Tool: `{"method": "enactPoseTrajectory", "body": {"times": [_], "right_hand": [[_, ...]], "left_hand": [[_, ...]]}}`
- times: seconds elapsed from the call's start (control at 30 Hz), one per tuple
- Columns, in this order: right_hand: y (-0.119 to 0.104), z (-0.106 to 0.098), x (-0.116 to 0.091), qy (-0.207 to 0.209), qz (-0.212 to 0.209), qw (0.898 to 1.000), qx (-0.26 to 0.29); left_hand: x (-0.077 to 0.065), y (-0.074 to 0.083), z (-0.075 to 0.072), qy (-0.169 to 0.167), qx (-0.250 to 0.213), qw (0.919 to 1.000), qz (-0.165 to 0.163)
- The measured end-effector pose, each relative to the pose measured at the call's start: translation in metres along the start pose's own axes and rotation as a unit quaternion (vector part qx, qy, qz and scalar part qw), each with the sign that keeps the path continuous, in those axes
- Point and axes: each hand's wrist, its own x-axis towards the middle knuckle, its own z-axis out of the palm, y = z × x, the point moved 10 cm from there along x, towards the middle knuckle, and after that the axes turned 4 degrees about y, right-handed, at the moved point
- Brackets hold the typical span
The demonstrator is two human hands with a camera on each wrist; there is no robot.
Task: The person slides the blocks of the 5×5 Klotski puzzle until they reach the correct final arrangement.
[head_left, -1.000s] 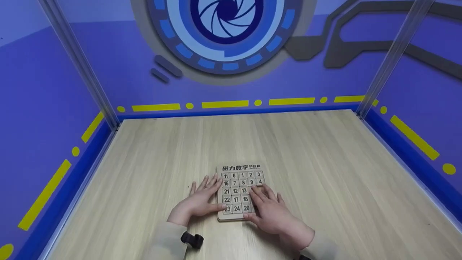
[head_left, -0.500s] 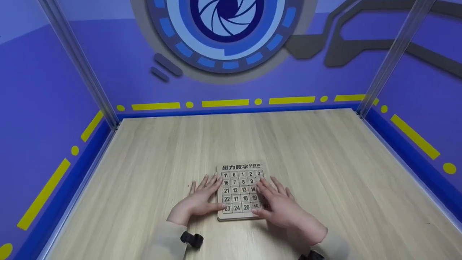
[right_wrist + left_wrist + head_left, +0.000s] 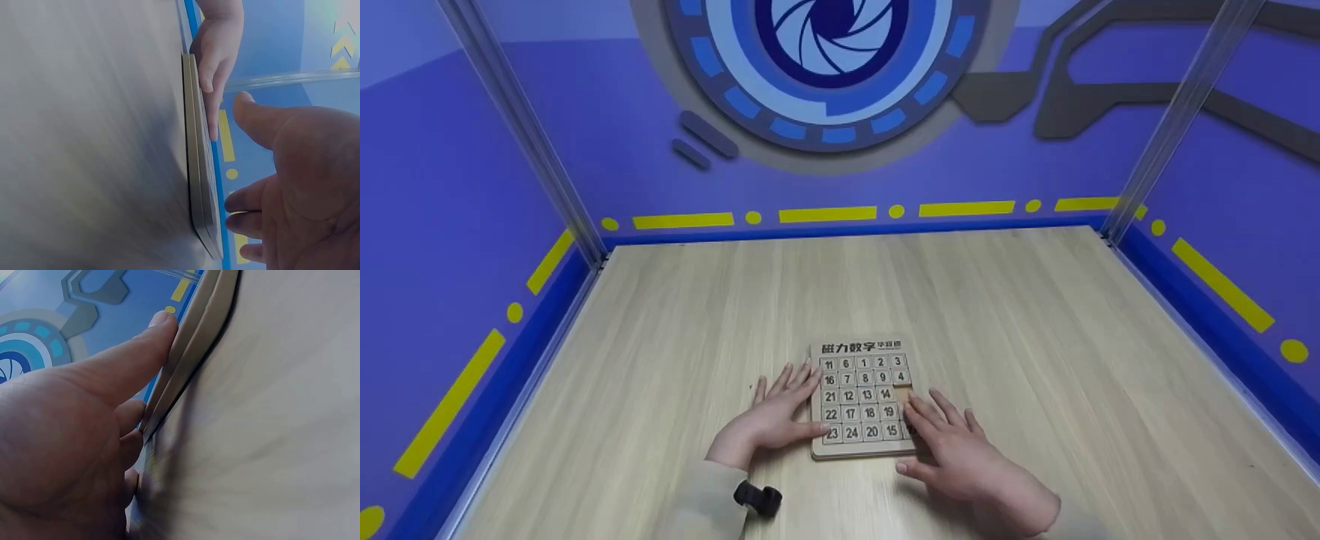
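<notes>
A wooden sliding number puzzle (image 3: pixel 849 450) lies flat near the front of the table, numbered tiles in its frame. Below tile 4 (image 3: pixel 901 377) in the right column is a bare slot. My left hand (image 3: pixel 775 420) rests along the left edge, fingers fairly straight, thumb on the corner by tile 23. My right hand (image 3: pixel 952 446) is at the right edge, fingertips over the lower right column, hiding part of the tiles there. Its thumb is off the front corner. In the right wrist view the puzzle (image 3: pixel 197 152) shows edge-on, with the right hand's thumb (image 3: pixel 253 115) raised beside it.
The pale wood table (image 3: pixel 697 315) extends behind and to both sides of the puzzle. Blue printed panels (image 3: pixel 585 135) with yellow dashes enclose it at the back and sides. A black wrist strap (image 3: pixel 757 498) sits on the left sleeve.
My right hand has drawn back to the right, first uncovering tiles 14, 19 and 15, then tile 4 and the bare slot under it. The left hand stays in place.
</notes>
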Motion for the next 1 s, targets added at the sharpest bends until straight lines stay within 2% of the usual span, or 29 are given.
{"method": "enactPoseTrajectory", "body": {"times": [0.23, 1.0], "right_hand": [[-0.002, 0.002, 0.0, -0.006, 0.002, 1.0, -0.01], [0.006, 0.002, 0.026, 0.005, 0.014, 1.0, -0.028]], "left_hand": [[0.0, 0.0, 0.0, 0.001, -0.002, 1.0, 0.003], [0.0, -0.001, 0.001, 0.0, 0.004, 1.0, 0.006]]}}
